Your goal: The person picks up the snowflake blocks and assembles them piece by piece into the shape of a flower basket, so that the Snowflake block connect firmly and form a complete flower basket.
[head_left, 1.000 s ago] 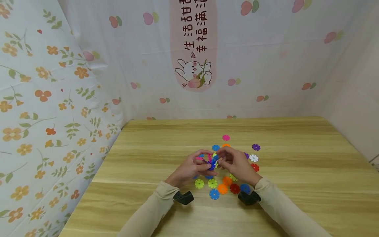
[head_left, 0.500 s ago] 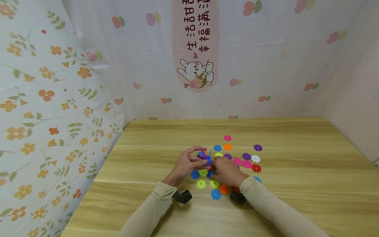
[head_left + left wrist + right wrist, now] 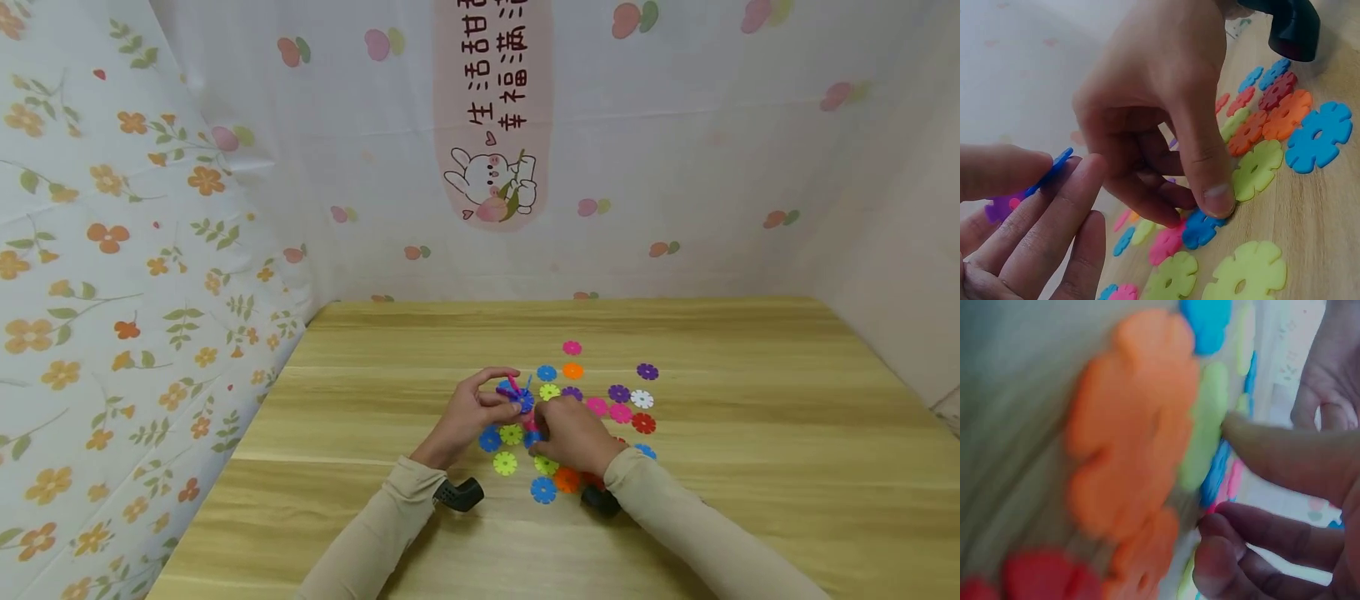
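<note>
My left hand (image 3: 467, 421) pinches a small joined cluster of notched plastic flower discs (image 3: 523, 402), blue, purple and pink, held above the table. In the left wrist view a blue disc of this cluster (image 3: 1054, 170) shows edge-on between thumb and fingers, with a purple disc (image 3: 1001, 209) behind it. My right hand (image 3: 576, 433) is down at the table, just right of the cluster. Its thumb and fingertips are at opposite edges of a loose blue disc (image 3: 1200, 230), seen also between the fingers in the right wrist view as a blue disc (image 3: 1215, 475).
Loose discs lie scattered around the hands: a yellow-green disc (image 3: 505, 463), a blue disc (image 3: 543, 490), an orange disc (image 3: 573, 371), a white disc (image 3: 642, 399), a red disc (image 3: 643, 423) and several others. The wooden table (image 3: 375, 350) meets a patterned cloth (image 3: 360, 250) behind.
My right hand has left the held cluster and moved down to a blue disc on the table. The left hand has shifted slightly left, still holding the cluster.
</note>
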Demonstrator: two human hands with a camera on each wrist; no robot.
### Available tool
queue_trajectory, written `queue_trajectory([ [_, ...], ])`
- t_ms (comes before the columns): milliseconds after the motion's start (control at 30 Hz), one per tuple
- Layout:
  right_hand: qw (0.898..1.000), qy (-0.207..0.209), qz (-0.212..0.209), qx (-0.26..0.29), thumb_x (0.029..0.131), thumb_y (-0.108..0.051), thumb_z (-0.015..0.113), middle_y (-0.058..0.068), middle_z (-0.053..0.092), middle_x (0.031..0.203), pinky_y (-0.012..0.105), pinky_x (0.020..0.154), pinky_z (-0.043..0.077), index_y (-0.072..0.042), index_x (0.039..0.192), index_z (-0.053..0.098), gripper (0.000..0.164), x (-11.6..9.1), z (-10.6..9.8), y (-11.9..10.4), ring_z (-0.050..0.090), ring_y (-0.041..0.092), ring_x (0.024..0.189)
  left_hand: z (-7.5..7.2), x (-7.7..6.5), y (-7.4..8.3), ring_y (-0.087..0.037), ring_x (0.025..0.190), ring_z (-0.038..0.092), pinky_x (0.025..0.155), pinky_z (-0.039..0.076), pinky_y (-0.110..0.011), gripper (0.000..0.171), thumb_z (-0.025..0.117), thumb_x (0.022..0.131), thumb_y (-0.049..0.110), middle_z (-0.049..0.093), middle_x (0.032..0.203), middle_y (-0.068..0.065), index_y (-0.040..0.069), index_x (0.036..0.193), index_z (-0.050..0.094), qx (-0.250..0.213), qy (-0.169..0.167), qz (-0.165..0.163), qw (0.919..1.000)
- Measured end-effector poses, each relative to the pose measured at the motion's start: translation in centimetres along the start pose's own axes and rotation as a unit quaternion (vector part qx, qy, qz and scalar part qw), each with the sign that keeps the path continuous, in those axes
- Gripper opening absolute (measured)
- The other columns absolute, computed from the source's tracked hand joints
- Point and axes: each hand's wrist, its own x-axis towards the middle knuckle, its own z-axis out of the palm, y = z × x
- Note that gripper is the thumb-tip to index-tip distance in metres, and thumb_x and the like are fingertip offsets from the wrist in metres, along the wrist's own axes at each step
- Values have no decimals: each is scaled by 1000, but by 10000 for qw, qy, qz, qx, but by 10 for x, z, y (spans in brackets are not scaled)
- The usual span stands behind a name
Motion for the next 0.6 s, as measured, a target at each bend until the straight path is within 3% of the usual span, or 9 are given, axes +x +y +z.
queue_trajectory([
  [133, 9998, 49, 141, 115, 73, -10, 89, -2, 57, 69, 23, 56, 43, -7, 83, 65, 25, 4, 0, -1, 48, 13, 63, 1, 3, 0, -29, 92, 76, 92, 60, -40, 48, 66, 95, 4, 77, 97, -18, 11, 142, 52, 64, 7, -59, 10000],
  [300, 9964, -377, 249, 724, 72, -1, 86, 2, 62, 78, 26, 62, 49, -4, 93, 67, 29, 9, -3, 4, 52, 15, 68, -1, 4, -1, -26, 90, 77, 94, 59, -39, 49, 65, 96, 4, 78, 94, -17, 10, 143, 51, -24, -53, -87, 9999],
  [467, 9881, -702, -180, 1358, 83, 1, 75, 1, 62, 78, 22, 58, 45, -4, 91, 72, 10, 3, -8, 18, 50, 12, 66, -2, 2, -4, -35, 93, 75, 92, 60, -40, 52, 65, 96, 5, 77, 96, -18, 5, 145, 48, 44, -90, -4, 9999],
  [600, 9796, -375, -416, 1932, 93, 0, 65, 3, 65, 85, 22, 61, 49, -8, 91, 70, 10, -1, -14, 29, 57, 14, 71, -2, 2, -3, -39, 93, 74, 91, 60, -41, 51, 64, 97, 5, 77, 92, -13, 7, 145, 48, 89, -69, 21, 9999],
])
